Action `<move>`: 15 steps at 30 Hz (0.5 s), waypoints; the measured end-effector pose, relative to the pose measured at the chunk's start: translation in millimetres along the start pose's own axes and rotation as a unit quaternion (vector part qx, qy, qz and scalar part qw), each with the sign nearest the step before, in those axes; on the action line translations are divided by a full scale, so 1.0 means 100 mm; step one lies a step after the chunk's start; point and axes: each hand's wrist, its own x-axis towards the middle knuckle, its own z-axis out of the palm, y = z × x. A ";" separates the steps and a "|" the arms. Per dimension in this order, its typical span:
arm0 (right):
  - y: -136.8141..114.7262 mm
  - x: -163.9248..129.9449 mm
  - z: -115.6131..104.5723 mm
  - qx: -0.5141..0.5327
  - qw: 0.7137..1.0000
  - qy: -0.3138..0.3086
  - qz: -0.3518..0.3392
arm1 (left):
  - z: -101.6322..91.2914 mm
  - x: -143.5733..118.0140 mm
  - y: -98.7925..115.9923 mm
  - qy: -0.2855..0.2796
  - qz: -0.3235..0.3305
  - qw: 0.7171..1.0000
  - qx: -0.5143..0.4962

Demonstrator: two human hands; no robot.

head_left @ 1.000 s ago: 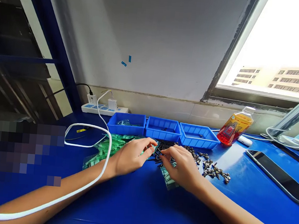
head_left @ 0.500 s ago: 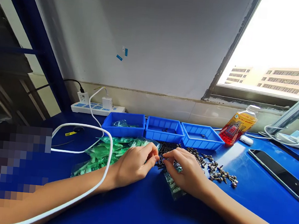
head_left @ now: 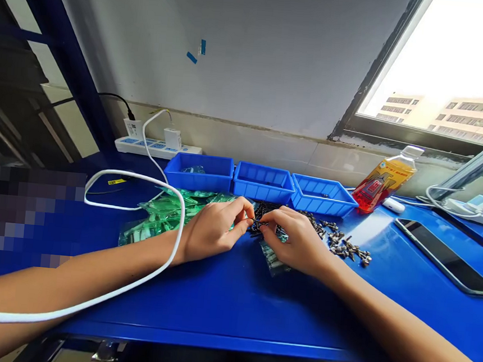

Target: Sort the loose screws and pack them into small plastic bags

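My left hand [head_left: 220, 227] is closed in a pinch, thumb against forefinger, on one end of a thin black screw [head_left: 257, 221]. From the other side, the fingertips of my right hand [head_left: 298, 236] pinch at the same screw. Just behind the fingertips lies a pile of black screws [head_left: 264, 210], partly covered by my hands. A small clear bag of pale plugs [head_left: 274, 260] sits under my right hand. Green plastic bags of parts [head_left: 160, 212] are heaped beyond my left forearm. Silvery bolts [head_left: 346, 245] are scattered to the right of my right hand.
Three blue bins [head_left: 199, 180] stand in a row behind the piles, with a few small parts inside. A white cable [head_left: 183, 210] loops over my left forearm. At the right are a drink bottle [head_left: 382, 185] and a phone [head_left: 446, 258]. A power strip [head_left: 155, 148] lies along the wall.
The view has tilted down, so the table's front edge now shows and everything sits higher. My fingertips remain close together, with the thin screw now visible between them.
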 end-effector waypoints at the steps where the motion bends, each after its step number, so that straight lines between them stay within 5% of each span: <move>1: 0.00 0.00 -0.01 -0.002 1.000 0.004 -0.001 | 0.00 0.00 0.01 0.001 -0.001 1.000 0.007; 15: 0.01 0.01 -0.02 -0.018 1.000 -0.020 -0.016 | -0.02 0.00 0.02 -0.034 0.005 0.998 0.058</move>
